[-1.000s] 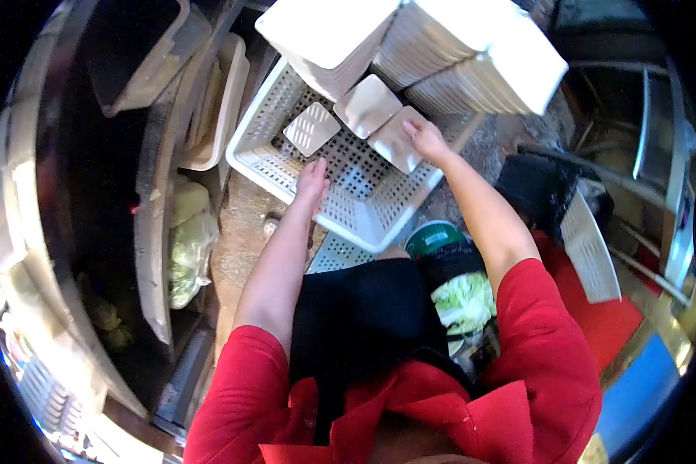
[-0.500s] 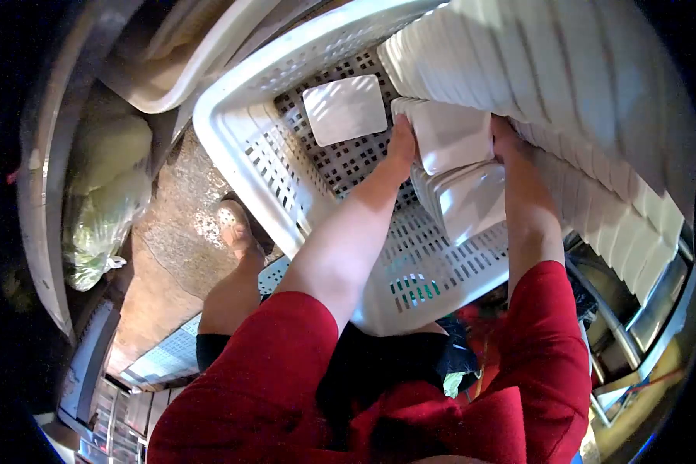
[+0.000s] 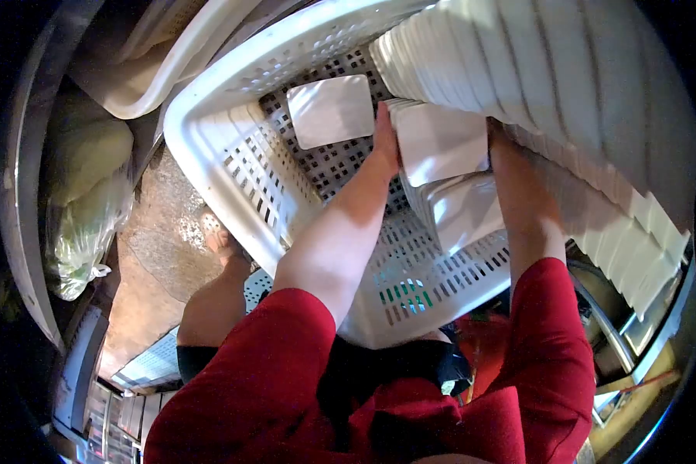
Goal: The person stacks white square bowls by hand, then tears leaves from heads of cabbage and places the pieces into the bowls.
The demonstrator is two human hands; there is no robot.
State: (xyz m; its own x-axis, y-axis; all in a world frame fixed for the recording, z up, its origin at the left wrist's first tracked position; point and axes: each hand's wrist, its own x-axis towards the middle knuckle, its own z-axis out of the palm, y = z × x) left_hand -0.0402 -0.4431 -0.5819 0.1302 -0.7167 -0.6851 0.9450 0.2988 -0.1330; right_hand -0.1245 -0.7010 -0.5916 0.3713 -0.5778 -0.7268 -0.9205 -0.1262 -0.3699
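A stack of white rectangular plates (image 3: pixel 445 147) stands in a large white perforated plastic crate (image 3: pixel 201 158). My left hand (image 3: pixel 387 138) lies along the stack's left side, its fingers fairly straight. On the opposite side, my right hand (image 3: pixel 499 143) presses at the right edge, its fingers mostly hidden. Together they hold the stack between them. Just below it, nearer my body, leans another stack of the same plates (image 3: pixel 465 215). To the left, a single white plate (image 3: pixel 331 112) rests flat on the crate's floor.
Tall rows of white dishes (image 3: pixel 510 62) rise along the right, with more stacked dishes (image 3: pixel 622 232) below. A metal rack (image 3: pixel 615 332) stands at lower right. At left are a clear plastic bag (image 3: pixel 89 224) of something pale green and a white tub (image 3: pixel 143 89) above it.
The view has shifted slightly, so the crate sits farther left in the picture. Both hands remain at the stack's sides; the gap between the stack and the single plate looks a little wider.
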